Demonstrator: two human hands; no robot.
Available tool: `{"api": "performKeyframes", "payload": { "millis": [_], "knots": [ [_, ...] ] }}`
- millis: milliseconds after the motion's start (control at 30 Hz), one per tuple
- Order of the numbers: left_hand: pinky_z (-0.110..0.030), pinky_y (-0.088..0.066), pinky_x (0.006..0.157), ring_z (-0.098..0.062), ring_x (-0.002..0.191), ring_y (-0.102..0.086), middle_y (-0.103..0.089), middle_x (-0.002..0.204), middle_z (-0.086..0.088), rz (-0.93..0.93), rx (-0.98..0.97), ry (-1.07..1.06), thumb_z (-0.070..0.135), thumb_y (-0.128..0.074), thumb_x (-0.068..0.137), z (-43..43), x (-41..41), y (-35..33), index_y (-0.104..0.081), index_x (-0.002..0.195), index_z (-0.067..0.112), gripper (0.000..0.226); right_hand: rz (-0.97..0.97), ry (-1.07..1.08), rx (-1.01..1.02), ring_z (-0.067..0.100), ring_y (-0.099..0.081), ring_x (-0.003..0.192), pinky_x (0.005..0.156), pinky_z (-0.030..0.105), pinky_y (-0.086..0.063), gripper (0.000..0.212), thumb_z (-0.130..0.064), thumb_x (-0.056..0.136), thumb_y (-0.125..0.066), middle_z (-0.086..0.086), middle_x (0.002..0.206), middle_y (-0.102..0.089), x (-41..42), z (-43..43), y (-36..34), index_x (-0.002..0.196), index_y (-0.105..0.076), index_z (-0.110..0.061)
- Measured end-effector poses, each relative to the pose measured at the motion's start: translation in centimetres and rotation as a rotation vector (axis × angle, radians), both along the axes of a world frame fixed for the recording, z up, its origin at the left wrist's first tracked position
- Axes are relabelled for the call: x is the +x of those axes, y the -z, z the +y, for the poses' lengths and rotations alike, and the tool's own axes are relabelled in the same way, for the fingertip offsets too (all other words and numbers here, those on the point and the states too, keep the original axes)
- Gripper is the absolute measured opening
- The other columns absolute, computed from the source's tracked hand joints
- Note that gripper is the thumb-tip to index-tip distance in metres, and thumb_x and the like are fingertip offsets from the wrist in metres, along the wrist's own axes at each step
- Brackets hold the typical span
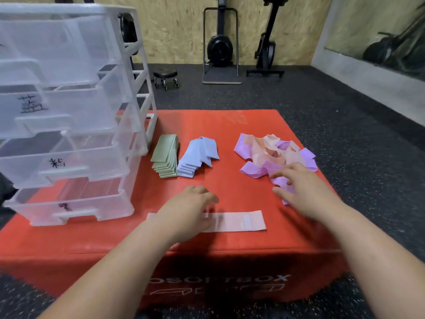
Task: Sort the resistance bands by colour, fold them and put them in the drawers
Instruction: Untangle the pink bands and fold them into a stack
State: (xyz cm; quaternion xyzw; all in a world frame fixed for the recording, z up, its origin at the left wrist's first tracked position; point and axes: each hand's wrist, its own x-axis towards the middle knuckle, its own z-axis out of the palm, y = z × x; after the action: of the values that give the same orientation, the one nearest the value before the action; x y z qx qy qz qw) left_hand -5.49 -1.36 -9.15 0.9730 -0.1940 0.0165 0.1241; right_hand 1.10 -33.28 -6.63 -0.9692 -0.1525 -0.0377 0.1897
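A pale pink band [239, 221] lies flat near the front of the red soft box [230, 120]. My left hand [193, 208] rests over its left part, fingers relaxed. My right hand [301, 185] hovers with spread fingers over the near edge of a mixed heap of pink and purple bands [273, 153], covering a purple band [281, 180]. A stack of folded green bands [165, 155] and a stack of folded blue bands [195, 157] lie side by side next to the clear plastic drawer unit [66, 125], whose drawers stand pulled out.
The drawer unit fills the box's left side, with black marks on its drawer fronts. Beyond the box is dark rubber floor, a small wheeled stool [165, 75] and exercise machines [220, 47] against a wooden wall.
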Motion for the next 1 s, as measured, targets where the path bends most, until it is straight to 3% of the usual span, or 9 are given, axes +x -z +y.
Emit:
{"api": "performKeyframes", "payload": {
  "millis": [67,167,267,333,467,600,733,867,1000],
  "knots": [
    [-0.041,-0.048,0.102,-0.019,0.121,-0.05,-0.056,0.131,0.007,0.004,-0.009,0.013,0.039,-0.066,0.094,-1.5,0.8,0.5,-0.059,0.14,0.034,0.046,-0.046,0.204,-0.014,0.03,-0.056,0.119,0.101,0.045,-0.049,0.037,-0.033,0.094,-0.07,0.002,0.136,-0.051,1.2,-1.8,0.4,0.131,-0.065,-0.034],
    [-0.041,-0.049,0.102,-0.02,0.121,-0.052,-0.056,0.131,0.007,-0.003,0.006,0.039,0.04,-0.064,0.093,-3.5,1.6,1.4,-0.059,0.138,0.035,0.045,0.062,0.424,-0.136,0.041,-0.051,0.123,0.102,0.048,-0.046,0.04,-0.045,0.097,-0.054,0.013,0.137,-0.055,2.4,-4.3,1.9,0.135,-0.061,-0.032],
    [-0.042,-0.049,0.101,-0.021,0.119,-0.052,-0.055,0.131,0.007,-0.005,0.02,0.058,0.045,-0.061,0.093,-4.9,2.3,1.9,-0.058,0.138,0.035,0.046,0.228,0.361,-0.129,0.034,-0.062,0.12,0.097,0.04,-0.048,0.033,-0.042,0.104,-0.047,0.008,0.132,-0.069,2.5,-5.2,2.6,0.125,-0.069,-0.027],
    [-0.041,-0.049,0.101,-0.021,0.119,-0.052,-0.055,0.132,0.007,-0.01,0.022,0.06,0.048,-0.061,0.094,-5.6,2.7,2.0,-0.058,0.138,0.035,0.046,0.219,0.327,-0.079,0.031,-0.064,0.119,0.096,0.038,-0.049,0.028,-0.035,0.105,-0.051,0.005,0.131,-0.071,2.5,-5.5,2.2,0.123,-0.071,-0.027],
    [-0.042,-0.049,0.1,-0.021,0.118,-0.052,-0.055,0.131,0.008,-0.021,0.002,0.048,0.052,-0.061,0.093,-6.7,3.1,2.0,-0.059,0.137,0.035,0.048,0.034,0.361,0.08,0.025,-0.068,0.112,0.095,0.034,-0.05,0.034,-0.018,0.09,-0.07,0.0,0.124,-0.073,1.9,-5.9,0.5,0.123,-0.073,-0.027],
    [-0.043,-0.051,0.096,-0.022,0.115,-0.055,-0.057,0.128,0.008,-0.056,-0.056,0.021,0.049,-0.061,0.09,-7.7,3.4,1.7,-0.062,0.132,0.034,0.045,-0.264,0.333,0.426,-0.003,-0.069,0.084,0.076,0.003,-0.043,0.028,-0.012,0.082,-0.083,-0.015,0.096,-0.074,0.7,-5.8,-2.6,0.104,-0.078,-0.029],
    [-0.039,-0.05,0.097,-0.018,0.117,-0.055,-0.057,0.13,0.011,-0.108,-0.136,-0.002,0.043,-0.063,0.094,-8.6,3.2,1.2,-0.064,0.132,0.034,0.039,-0.276,0.322,0.642,-0.002,-0.07,0.082,0.08,0.013,-0.054,0.03,-0.006,0.083,-0.082,-0.013,0.09,-0.075,0.1,-5.7,-3.8,0.097,-0.074,-0.031],
    [-0.035,-0.05,0.095,-0.014,0.118,-0.055,-0.056,0.13,0.015,-0.138,-0.211,-0.009,0.04,-0.063,0.096,-9.1,2.7,0.9,-0.063,0.132,0.034,0.036,-0.244,0.268,0.752,0.008,-0.071,0.082,0.085,0.031,-0.061,0.039,-0.006,0.085,-0.082,-0.011,0.097,-0.076,-0.3,-5.4,-4.3,0.11,-0.074,-0.035],
    [-0.035,-0.052,0.093,-0.006,0.111,-0.06,-0.06,0.123,0.019,-0.141,-0.371,-0.003,0.042,-0.065,0.099,-9.5,2.2,0.3,-0.064,0.13,0.035,0.031,-0.184,0.131,1.031,0.013,-0.071,0.084,0.083,0.028,-0.061,0.032,-0.002,0.089,-0.079,0.006,0.102,-0.076,-1.4,-4.3,-6.2,0.116,-0.075,-0.02]
  ]
}}
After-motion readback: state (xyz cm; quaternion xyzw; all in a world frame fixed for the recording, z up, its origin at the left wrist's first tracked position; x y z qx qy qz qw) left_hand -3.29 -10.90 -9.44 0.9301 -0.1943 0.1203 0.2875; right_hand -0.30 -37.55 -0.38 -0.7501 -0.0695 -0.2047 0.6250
